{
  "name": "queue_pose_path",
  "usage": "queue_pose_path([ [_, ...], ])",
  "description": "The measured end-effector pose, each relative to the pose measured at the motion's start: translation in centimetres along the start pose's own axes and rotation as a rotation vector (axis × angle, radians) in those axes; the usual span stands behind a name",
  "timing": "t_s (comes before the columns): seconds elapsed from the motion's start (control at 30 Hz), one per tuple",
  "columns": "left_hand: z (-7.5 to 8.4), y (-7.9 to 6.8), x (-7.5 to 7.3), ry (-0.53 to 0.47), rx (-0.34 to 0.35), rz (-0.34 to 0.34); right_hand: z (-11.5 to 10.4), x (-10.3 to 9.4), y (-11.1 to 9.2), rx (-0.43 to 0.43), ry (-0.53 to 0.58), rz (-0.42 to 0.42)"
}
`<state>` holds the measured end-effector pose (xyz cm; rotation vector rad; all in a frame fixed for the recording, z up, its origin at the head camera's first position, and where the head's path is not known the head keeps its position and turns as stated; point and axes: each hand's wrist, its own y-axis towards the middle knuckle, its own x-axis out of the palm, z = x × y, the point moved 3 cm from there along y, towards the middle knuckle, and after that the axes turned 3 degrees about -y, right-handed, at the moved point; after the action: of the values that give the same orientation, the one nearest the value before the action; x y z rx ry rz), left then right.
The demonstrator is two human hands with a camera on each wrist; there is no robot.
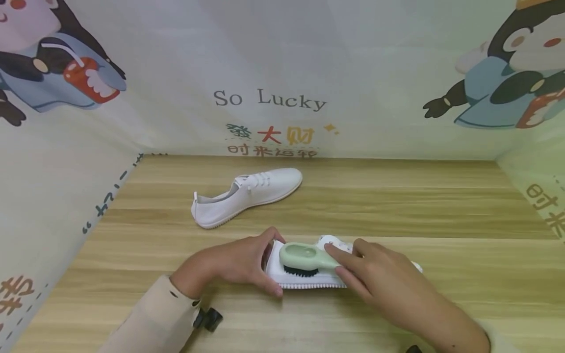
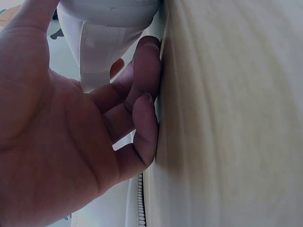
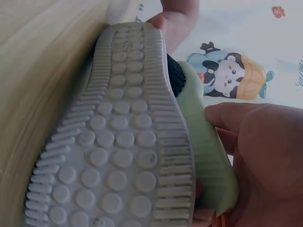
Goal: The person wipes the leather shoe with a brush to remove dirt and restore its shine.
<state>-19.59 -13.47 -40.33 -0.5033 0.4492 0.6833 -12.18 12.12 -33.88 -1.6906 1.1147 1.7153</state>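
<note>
A white shoe (image 1: 272,269) lies tipped on its side on the wooden table, its studded sole (image 3: 118,142) facing the right wrist camera. My left hand (image 1: 244,260) grips the heel end, thumb on one side and fingers curled on the other; the heel tab (image 2: 96,61) shows in front of the palm in the left wrist view. In my right hand (image 1: 384,274) is a pale green brush (image 1: 297,255), held by its handle with the index finger along the top. Its black bristles (image 1: 301,271) rest against the shoe's upper side, just above the sole edge.
Behind my hands, a second white lace-up shoe (image 1: 269,189) stands on the table (image 1: 397,196), toe to the right. A printed cloth (image 1: 282,59) with cartoon figures walls the back and both sides. A small black object (image 1: 212,319) sits by the left sleeve.
</note>
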Motion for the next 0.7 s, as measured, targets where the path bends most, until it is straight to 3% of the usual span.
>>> queue_pose_path([
  [0.3, -0.15, -0.07, -0.02, 0.017, -0.006, 0.007, -0.67, 0.6, 0.16, -0.007, 0.027, 0.07],
  [0.7, 0.08, 0.1, 0.02, -0.014, 0.012, 0.003, -0.42, 0.48, 0.13, -0.041, -0.001, 0.09],
])
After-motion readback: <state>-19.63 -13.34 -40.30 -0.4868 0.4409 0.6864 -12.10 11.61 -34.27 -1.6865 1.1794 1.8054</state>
